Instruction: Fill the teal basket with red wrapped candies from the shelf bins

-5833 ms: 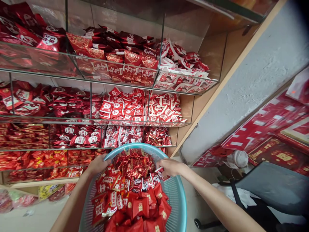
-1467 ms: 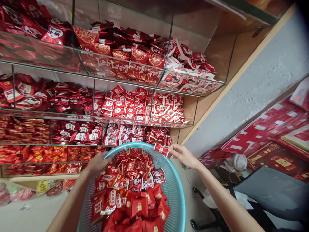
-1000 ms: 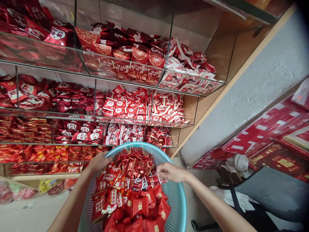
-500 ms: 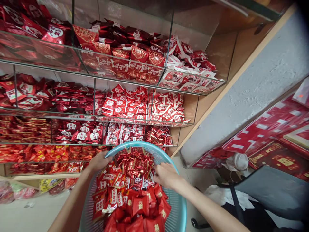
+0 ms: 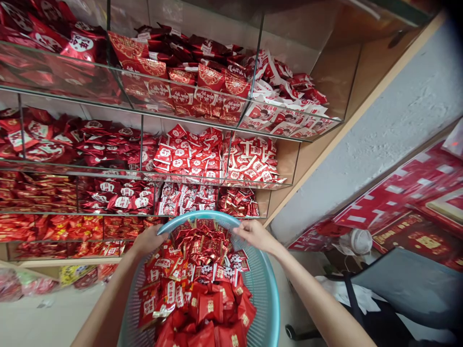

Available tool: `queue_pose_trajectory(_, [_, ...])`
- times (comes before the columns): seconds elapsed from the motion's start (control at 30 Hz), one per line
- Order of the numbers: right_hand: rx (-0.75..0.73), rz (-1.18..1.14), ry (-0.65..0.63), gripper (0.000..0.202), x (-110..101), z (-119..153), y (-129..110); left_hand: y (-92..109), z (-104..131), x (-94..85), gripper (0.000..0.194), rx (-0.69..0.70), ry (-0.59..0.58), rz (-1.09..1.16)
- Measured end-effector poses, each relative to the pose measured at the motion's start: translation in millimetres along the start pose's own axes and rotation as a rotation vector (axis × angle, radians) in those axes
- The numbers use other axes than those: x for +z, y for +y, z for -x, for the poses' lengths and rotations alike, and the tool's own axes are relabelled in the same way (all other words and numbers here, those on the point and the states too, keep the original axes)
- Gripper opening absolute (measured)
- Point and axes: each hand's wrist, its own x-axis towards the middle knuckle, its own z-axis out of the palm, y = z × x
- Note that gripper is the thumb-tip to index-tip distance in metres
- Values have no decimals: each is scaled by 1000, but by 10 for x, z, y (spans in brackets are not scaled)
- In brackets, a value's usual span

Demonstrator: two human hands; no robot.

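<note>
A teal plastic basket (image 5: 269, 289) is heaped with red wrapped packets (image 5: 210, 308), some with gold or white print. My left hand (image 5: 149, 241) is closed on the basket's rim at its upper left; part of its grip is hidden. At the upper right of the rim, my right hand (image 5: 255, 234) pinches the edge with thumb and fingers. Just below my right hand, red-and-white packets (image 5: 238, 260) lie on the heap. The basket's far edge is close in front of the lower shelf compartments.
Glass-fronted shelves (image 5: 181, 179) hold red packets in divided compartments. A wooden side panel (image 5: 347, 125) borders a grey wall (image 5: 390, 120). At the right are a chair (image 5: 412, 284), a white cup-like object (image 5: 360, 241) and red boxes (image 5: 427, 236). Bagged goods (image 5: 74, 274) lie below the shelves.
My right hand has moved up from inside the basket to its rim and taken hold there. Red-and-white packets now show where that hand was.
</note>
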Motion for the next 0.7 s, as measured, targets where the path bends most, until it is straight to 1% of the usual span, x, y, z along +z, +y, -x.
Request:
queue_pose_trajectory(0.07, [50, 118, 160, 37, -152, -92, 126, -3, 0, 1, 23, -4, 5, 1])
queue_pose_trajectory(0.13, [137, 249, 320, 30, -290, -206, 282, 5, 8, -4, 23, -4, 7, 2])
queue_pose_trajectory(0.2, [214, 314, 406, 21, -387, -318, 445, 16, 17, -11, 22, -4, 0, 1])
queue_pose_trajectory(0.27, [271, 334, 428, 15, -422, -414, 586, 25, 22, -16, 21, -4, 1, -10])
queue_pose_trajectory(0.33, [328, 347, 436, 13, -397, -497, 685, 25, 19, -13, 20, -3, 7, -21])
queue_pose_trajectory(0.4, [387, 343, 449, 14, -336, -583, 742, 13, 8, -2, 19, 11, 12, -26])
queue_pose_trajectory(0.47, [455, 316, 475, 20, -272, -685, 774, -4, -6, 12, 19, 26, 9, -23])
queue_pose_trajectory(0.57, [559, 227, 523, 30, -207, -864, 810, -22, -15, 27, 18, 38, 8, -17])
queue_pose_trajectory(0.63, [607, 136, 545, 31, -184, -972, 836, -15, -6, 26, 19, 33, 16, -15])
queue_pose_trajectory(0.7, [613, 32, 570, 29, -169, -1044, 859, 7, 13, 14, 19, 14, 23, -13])
